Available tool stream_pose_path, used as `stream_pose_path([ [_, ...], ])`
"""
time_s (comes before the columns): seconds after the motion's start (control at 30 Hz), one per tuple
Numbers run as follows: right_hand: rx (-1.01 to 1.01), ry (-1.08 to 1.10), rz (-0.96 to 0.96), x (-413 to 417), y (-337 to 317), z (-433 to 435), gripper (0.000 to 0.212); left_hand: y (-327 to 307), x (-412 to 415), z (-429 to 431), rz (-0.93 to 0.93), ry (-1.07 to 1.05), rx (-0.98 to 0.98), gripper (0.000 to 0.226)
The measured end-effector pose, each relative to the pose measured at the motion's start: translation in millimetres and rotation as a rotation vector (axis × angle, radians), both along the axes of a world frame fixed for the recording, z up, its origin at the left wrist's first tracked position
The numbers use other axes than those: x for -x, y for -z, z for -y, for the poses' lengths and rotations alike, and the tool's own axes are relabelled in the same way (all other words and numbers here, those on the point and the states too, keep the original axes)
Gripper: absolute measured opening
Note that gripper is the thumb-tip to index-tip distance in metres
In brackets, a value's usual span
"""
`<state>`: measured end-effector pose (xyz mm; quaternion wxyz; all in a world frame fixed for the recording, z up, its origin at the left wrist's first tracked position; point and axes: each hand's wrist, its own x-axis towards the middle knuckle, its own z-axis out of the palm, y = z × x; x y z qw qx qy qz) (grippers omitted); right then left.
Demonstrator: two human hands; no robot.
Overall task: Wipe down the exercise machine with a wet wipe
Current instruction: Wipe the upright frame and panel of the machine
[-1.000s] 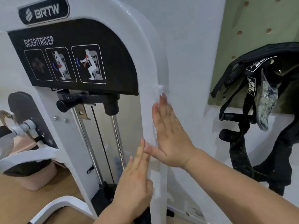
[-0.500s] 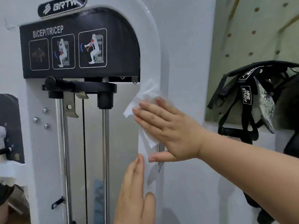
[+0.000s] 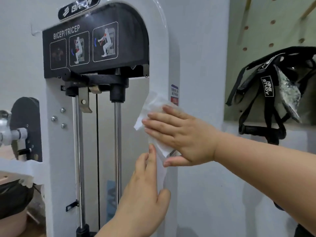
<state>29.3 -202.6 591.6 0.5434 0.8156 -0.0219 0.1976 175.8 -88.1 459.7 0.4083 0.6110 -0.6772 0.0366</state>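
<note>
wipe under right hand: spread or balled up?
Spread, not balled. The wet wipe lies as a thin sheet on the white frame under the flat right hand, corners sticking out.

The flat right hand (image 3: 181,139) covers the middle of the thin white wet wipe (image 3: 150,106); only corners show at its 11 and 6 o'clock. The small blue-and-red label (image 3: 174,93) on the white arched machine frame (image 3: 160,48) has print too small to read, its lower end behind the wipe. The black oval logo badge (image 3: 77,9) at 12 o'clock is blurred. The left hand (image 3: 142,202) has its forearm cut by the bottom edge.
</note>
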Motion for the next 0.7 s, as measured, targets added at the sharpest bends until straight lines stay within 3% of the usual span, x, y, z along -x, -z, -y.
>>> stream_pose_path([
  [0.07,0.035,0.008,-0.062,2,-20,-1,0.085,-2,-1,-2,0.056,-0.035,-0.015,0.104],
  [0.2,0.052,0.117,0.186,-12,-74,-11,0.087,-6,2,-1,0.225,-0.156,-0.04,0.106],
  [0.33,-0.021,0.068,0.314,-21,-49,-8,0.088,-6,4,-5,0.218,-0.189,-0.038,0.105],
  [0.47,-0.012,0.002,0.121,-11,18,0,0.083,-5,4,-3,0.158,-0.197,-0.033,0.098],
  [0.57,0.027,0.075,-0.031,1,6,-3,0.083,-6,6,-4,0.163,-0.209,-0.056,0.104],
  [0.7,-0.072,0.19,0.24,-9,-53,-20,0.09,-7,6,-7,0.162,-0.222,-0.09,0.11],
])
